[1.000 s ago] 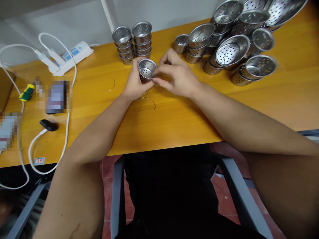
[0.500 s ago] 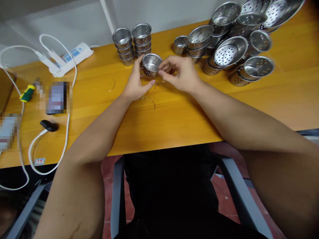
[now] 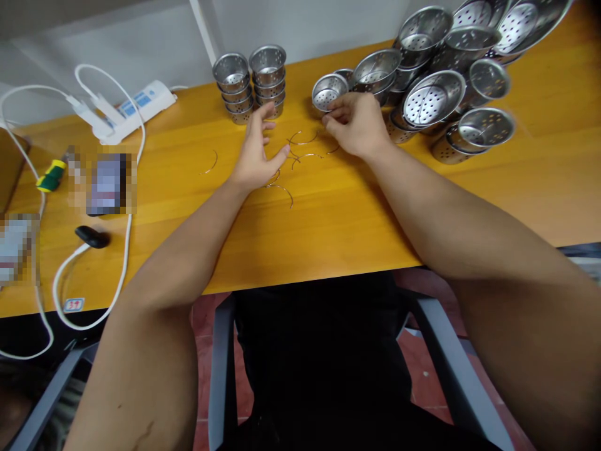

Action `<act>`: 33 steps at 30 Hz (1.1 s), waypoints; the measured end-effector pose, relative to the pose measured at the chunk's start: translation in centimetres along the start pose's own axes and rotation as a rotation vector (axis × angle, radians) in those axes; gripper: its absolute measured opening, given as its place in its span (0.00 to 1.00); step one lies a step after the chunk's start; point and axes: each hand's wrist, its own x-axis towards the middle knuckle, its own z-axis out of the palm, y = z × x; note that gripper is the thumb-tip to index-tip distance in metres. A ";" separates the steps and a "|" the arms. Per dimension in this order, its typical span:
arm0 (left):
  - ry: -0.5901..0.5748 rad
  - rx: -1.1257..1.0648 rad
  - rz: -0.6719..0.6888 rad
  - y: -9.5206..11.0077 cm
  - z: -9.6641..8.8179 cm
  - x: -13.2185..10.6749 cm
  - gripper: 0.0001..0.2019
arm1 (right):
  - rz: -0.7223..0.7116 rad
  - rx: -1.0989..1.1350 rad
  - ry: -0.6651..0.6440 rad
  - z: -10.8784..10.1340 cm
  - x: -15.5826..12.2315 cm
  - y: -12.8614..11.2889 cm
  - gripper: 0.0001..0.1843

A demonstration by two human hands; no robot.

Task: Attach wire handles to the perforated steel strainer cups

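My right hand pinches the near rim of a small perforated metal cup, beside the cluster of metal cups on the right. A second small cup stands just behind it, partly covered. With fingers spread and holding nothing, my left hand hovers in front of two stacks of perforated cups, the left stack and the right stack. Several thin curved wires lie on the table between my hands, and one more curved wire lies to the left.
Large nested metal cups crowd the right rear. On the left are a white power strip with cables, a green and yellow handle, a phone and a black oval object. A wall borders the wooden table behind.
The small cup has moved right, from between both hands to beside the right cluster, in my right hand. My left hand has let go of it, uncovering more curved wires.
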 end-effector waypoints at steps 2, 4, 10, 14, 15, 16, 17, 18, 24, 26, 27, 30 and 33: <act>-0.028 0.061 -0.003 -0.1 -0.2 0.0 0.45 | 0.015 -0.023 -0.018 -0.2 -0.7 -1.2 0.19; -0.037 0.100 0.002 -0.1 -0.4 -0.1 0.44 | 0.047 -0.040 -0.048 -0.5 -1.1 -2.1 0.14; -0.003 0.158 -0.031 -0.2 -0.7 0.1 0.44 | 0.109 -0.096 -0.021 -0.4 -0.7 -2.9 0.15; 0.080 0.238 -0.047 0.0 -2.3 0.9 0.39 | 0.119 -0.117 -0.015 -0.3 -0.9 -3.2 0.17; 0.118 0.269 -0.049 -0.1 -3.0 1.3 0.38 | 0.117 -0.123 -0.021 -0.3 -1.0 -3.4 0.17; 0.153 0.306 -0.047 -0.2 -3.9 1.7 0.39 | 0.107 -0.127 -0.029 -0.4 -1.1 -3.6 0.17; 0.182 0.347 -0.041 -0.4 -4.9 2.2 0.41 | 0.095 -0.133 -0.032 -0.5 -1.3 -3.8 0.17; 0.196 0.390 -0.027 -0.7 -6.0 2.7 0.45 | 0.081 -0.141 -0.028 -0.6 -1.4 -4.1 0.17; 0.032 0.493 -0.011 -0.8 -10.7 4.4 0.61 | 0.017 -0.171 -0.009 -0.7 -1.8 -5.1 0.14; 0.002 0.545 -0.094 0.1 -10.7 4.3 0.61 | 0.014 -0.174 -0.014 -0.7 -1.9 -5.2 0.14; 0.006 0.579 -0.127 0.6 -10.4 4.1 0.62 | 0.014 -0.176 -0.015 -0.7 -1.9 -5.3 0.14; 0.088 0.606 -0.151 1.7 -9.6 3.7 0.60 | 0.000 -0.168 -0.017 -0.8 -2.0 -5.3 0.12; 0.195 0.573 -0.169 2.1 -9.3 3.5 0.39 | -0.030 -0.129 -0.026 -1.0 -2.1 -5.2 0.12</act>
